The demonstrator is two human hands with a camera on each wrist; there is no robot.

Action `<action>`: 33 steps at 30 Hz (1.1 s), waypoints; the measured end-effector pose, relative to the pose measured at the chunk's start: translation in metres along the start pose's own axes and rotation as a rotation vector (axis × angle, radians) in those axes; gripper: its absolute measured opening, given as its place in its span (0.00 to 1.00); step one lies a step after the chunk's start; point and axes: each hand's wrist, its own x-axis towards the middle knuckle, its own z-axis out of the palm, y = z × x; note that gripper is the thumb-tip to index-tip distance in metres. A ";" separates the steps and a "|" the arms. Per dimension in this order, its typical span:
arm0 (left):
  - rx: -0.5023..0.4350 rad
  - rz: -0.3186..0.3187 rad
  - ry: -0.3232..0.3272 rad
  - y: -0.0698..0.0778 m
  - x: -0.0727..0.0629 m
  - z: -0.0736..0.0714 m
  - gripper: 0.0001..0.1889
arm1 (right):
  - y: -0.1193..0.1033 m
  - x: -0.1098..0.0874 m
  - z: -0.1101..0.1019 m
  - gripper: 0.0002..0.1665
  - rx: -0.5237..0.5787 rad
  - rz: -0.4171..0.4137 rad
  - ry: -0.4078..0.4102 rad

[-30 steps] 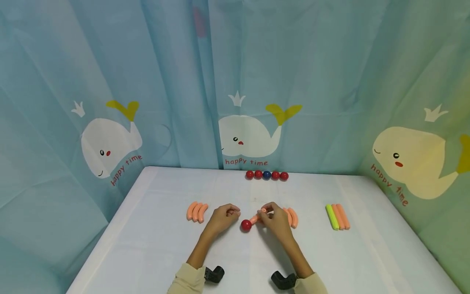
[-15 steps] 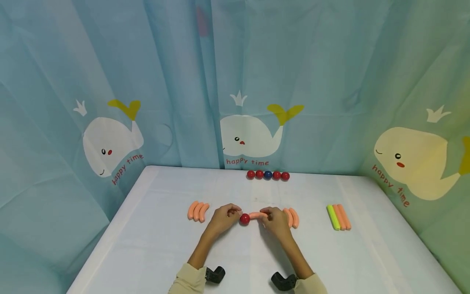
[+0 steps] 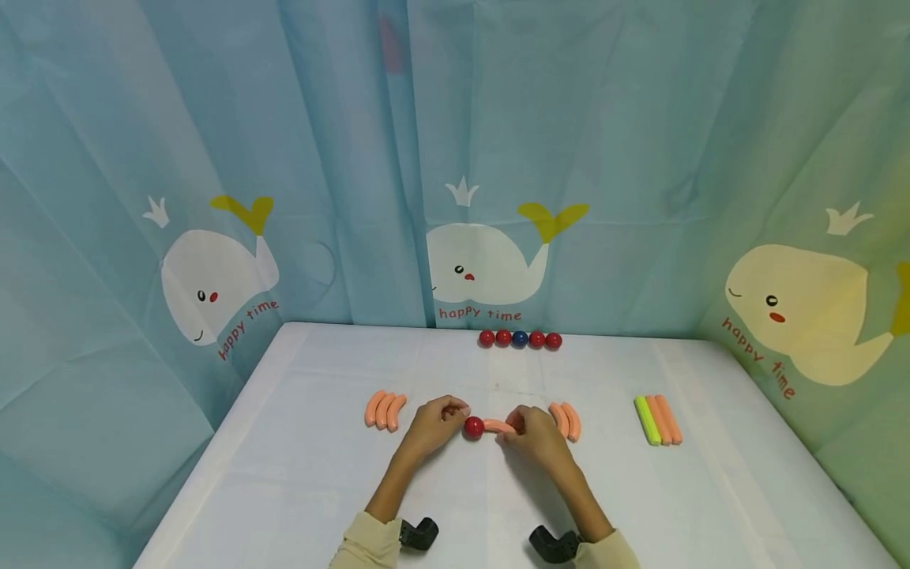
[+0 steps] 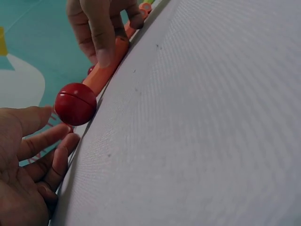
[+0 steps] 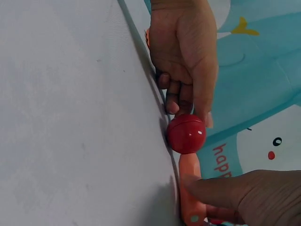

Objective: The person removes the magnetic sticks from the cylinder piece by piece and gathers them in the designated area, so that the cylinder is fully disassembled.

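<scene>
My right hand [image 3: 536, 435] pinches a curved orange rod [image 3: 495, 426] between thumb and fingers, low over the white table. A glossy red ball [image 3: 473, 427] with a seam line sits against the rod's left end. Just left of the ball is my left hand [image 3: 434, 423]. In the left wrist view its thumb and index finger [image 4: 49, 141] lie close beside the ball [image 4: 75, 104], loosely extended and not closed round it; whether they touch it I cannot tell. The right wrist view shows the rod [image 5: 189, 188] under the right thumb [image 5: 216, 190].
Several balls, red ones and a blue one [image 3: 520, 339], line the table's back edge. Curved orange rods [image 3: 385, 411] lie at left, with more orange rods [image 3: 570, 422] beside my right hand. A green rod [image 3: 647, 420] and straight orange rods [image 3: 668, 420] lie farther right.
My right hand has swung the rod from a slant to nearly level, bringing the red ball on its end up and left, close to my left hand. The left hand has barely moved.
</scene>
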 end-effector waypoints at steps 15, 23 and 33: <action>-0.075 0.092 -0.163 -0.002 -0.002 -0.006 0.22 | 0.005 0.005 0.018 0.11 -0.010 -0.292 0.051; -0.024 0.105 -0.123 0.000 -0.001 -0.001 0.20 | 0.004 0.004 0.017 0.06 -0.026 -0.305 0.047; 0.057 0.141 -0.094 0.002 -0.001 0.001 0.18 | 0.003 0.004 0.018 0.05 -0.046 -0.339 0.076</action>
